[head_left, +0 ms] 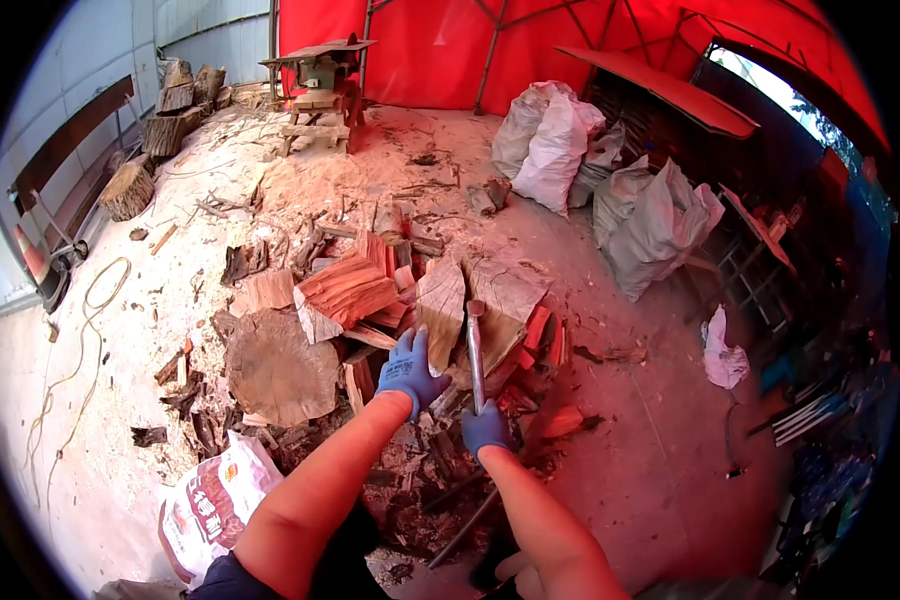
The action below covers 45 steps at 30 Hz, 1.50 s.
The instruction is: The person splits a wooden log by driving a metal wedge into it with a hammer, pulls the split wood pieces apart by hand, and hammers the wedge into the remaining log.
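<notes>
My left hand (pixel 411 374), in a blue glove, is spread with its fingertips against the lower left part of a pale split log piece (pixel 440 300). My right hand (pixel 486 430), also gloved in blue, is wrapped round the lower part of a metal-handled hammer (pixel 477 360). The hammer's head points away from me, at the edge of a second pale log piece (pixel 507 293). Reddish split wood (pixel 346 290) is piled to the left of these pieces. A round log section (pixel 282 367) lies further left.
A printed sack (pixel 220 505) lies at the lower left. White sacks (pixel 553 145) and grey sacks (pixel 655 225) stand at the right. A machine on a wooden stand (pixel 318 85) is at the back. Stumps (pixel 128 192) and a rope (pixel 95 320) are on the left.
</notes>
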{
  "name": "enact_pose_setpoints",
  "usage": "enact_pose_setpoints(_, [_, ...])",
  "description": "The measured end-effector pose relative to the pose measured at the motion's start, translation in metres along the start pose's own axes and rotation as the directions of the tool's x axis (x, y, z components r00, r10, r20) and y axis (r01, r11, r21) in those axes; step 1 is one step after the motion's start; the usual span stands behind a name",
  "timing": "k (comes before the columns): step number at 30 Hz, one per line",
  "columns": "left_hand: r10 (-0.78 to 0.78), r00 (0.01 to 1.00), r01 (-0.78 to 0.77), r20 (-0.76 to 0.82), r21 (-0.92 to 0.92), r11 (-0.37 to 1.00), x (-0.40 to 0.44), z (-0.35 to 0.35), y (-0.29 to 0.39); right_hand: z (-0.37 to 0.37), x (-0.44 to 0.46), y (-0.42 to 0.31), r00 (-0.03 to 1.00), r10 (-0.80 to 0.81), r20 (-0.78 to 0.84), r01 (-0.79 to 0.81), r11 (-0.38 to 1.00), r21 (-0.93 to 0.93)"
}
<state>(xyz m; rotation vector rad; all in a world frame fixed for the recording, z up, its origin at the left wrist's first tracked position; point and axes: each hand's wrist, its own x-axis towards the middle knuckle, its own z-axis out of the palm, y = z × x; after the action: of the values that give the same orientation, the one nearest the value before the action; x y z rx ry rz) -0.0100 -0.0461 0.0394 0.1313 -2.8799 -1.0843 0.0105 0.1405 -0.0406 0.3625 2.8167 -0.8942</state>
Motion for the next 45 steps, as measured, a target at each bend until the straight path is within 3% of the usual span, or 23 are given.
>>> enact_pose_setpoints(2, [-0.047,0.999,0.05,-0.018,0.266,0.963,0.051,-0.01,0.02,0.004,0.002,0.005,1.0,-0.023,-0.01,0.023,1.0,0.017])
enact_pose_setpoints(4, [-0.058,0.978,0.016,-0.203,-0.201,0.979,0.124,0.011,-0.001,0.006,0.006,0.015,0.999,-0.041,-0.011,0.041,0.999,0.03])
enact_pose_setpoints(6, [-0.172,0.921,0.065,-0.351,-0.297,0.953,0.163,0.006,0.014,0.01,0.008,0.028,0.998,-0.053,-0.012,0.054,0.997,0.047])
enact_pose_setpoints(8, [-0.181,0.965,0.161,-0.189,-0.115,0.98,0.173,-0.001,0.045,0.008,0.011,0.034,0.996,-0.086,0.006,0.086,0.996,0.01])
enact_pose_setpoints(10, [-0.181,0.968,0.184,-0.177,0.003,0.983,0.176,0.006,0.059,-0.002,0.011,0.032,0.995,-0.091,0.027,0.091,0.996,-0.004])
enact_pose_setpoints(13, [0.032,0.908,-0.004,-0.418,0.068,0.998,0.178,0.031,0.039,-0.002,0.019,0.044,0.991,-0.048,0.121,0.03,0.989,0.145])
enact_pose_setpoints(14, [0.058,0.894,-0.032,-0.443,0.067,0.997,0.178,0.033,0.037,0.01,0.03,0.061,0.987,-0.147,0.071,0.133,0.977,0.167])
enact_pose_setpoints(15, [0.038,0.893,-0.018,-0.449,0.05,0.999,0.179,0.032,0.042,0.014,0.034,0.068,0.971,-0.239,0.022,0.231,0.955,0.187])
enact_pose_setpoints(16, [0.001,0.892,0.013,-0.453,0.028,1.0,0.178,0.033,0.041,0.01,0.039,0.08,0.974,-0.225,0.039,0.214,0.958,0.191])
enact_pose_setpoints(18, [0.008,0.879,-0.001,-0.477,0.017,1.0,0.184,0.035,0.036,-0.027,0.06,0.077,0.94,-0.193,0.282,0.118,0.958,0.262])
enact_pose_setpoints(20, [-0.106,0.883,0.117,-0.457,-0.004,0.993,0.189,0.035,0.034,-0.045,0.086,0.079,0.904,-0.286,0.316,0.187,0.932,0.309])
enact_pose_setpoints(24, [-0.14,0.858,0.16,-0.493,-0.002,0.987,0.203,0.035,0.029,-0.045,0.092,0.068,0.914,-0.299,0.273,0.231,0.939,0.254])
enact_pose_setpoints(28, [-0.142,0.897,0.144,-0.419,-0.027,0.989,0.2,0.027,0.03,-0.03,0.061,0.052,0.956,-0.147,0.255,0.106,0.98,0.165])
enact_pose_setpoints(29, [-0.138,0.898,0.142,-0.418,-0.022,0.99,0.198,0.024,0.032,-0.021,0.047,0.046,0.966,-0.114,0.23,0.06,0.971,0.231])
enact_pose_setpoints(30, [-0.094,0.925,0.099,-0.367,-0.005,0.995,0.195,0.021,0.033,-0.002,0.037,0.047,0.969,-0.06,0.24,0.008,0.978,0.211])
enact_pose_setpoints(32, [-0.04,0.95,0.047,-0.309,0.014,0.999,0.194,0.018,0.03,0.012,0.006,0.031,0.983,-0.127,0.131,0.082,0.948,0.307])
enact_pose_setpoints(34, [0.122,0.977,-0.129,-0.175,-0.029,0.991,0.198,0.016,0.017,0.041,-0.014,0.026,0.989,-0.047,0.143,-0.003,0.944,0.331])
enact_pose_setpoints(36, [0.142,0.986,-0.152,-0.088,-0.115,0.982,0.215,0.019,-0.001,0.056,-0.025,0.02,0.991,-0.044,0.126,-0.008,0.923,0.386])
enact_pose_setpoints(38, [0.339,0.941,-0.303,0.002,-0.443,0.844,0.227,0.025,-0.016,0.065,-0.028,0.021,0.99,-0.105,0.097,0.043,0.867,0.497])
enact_pose_setpoints(40, [0.325,0.942,-0.248,0.079,-0.488,0.837,0.232,0.018,-0.009,0.064,-0.026,0.025,0.982,-0.106,0.159,0.001,0.835,0.55])
enact_pose_setpoints(42, [0.326,0.935,-0.166,0.136,-0.647,0.744,0.237,0.02,-0.009,0.062,-0.024,0.026,0.97,-0.113,0.217,-0.038,0.808,0.589])
enact_pose_setpoints(43, [0.309,0.948,-0.203,0.079,-0.597,0.776,0.239,0.021,-0.01,0.065,-0.025,0.025,0.975,-0.126,0.184,-0.019,0.774,0.633])
enact_pose_setpoints(45, [0.285,0.951,-0.166,0.12,-0.579,0.798,0.237,0.013,-0.003,0.077,-0.027,0.026,0.978,-0.137,0.156,-0.003,0.742,0.67])
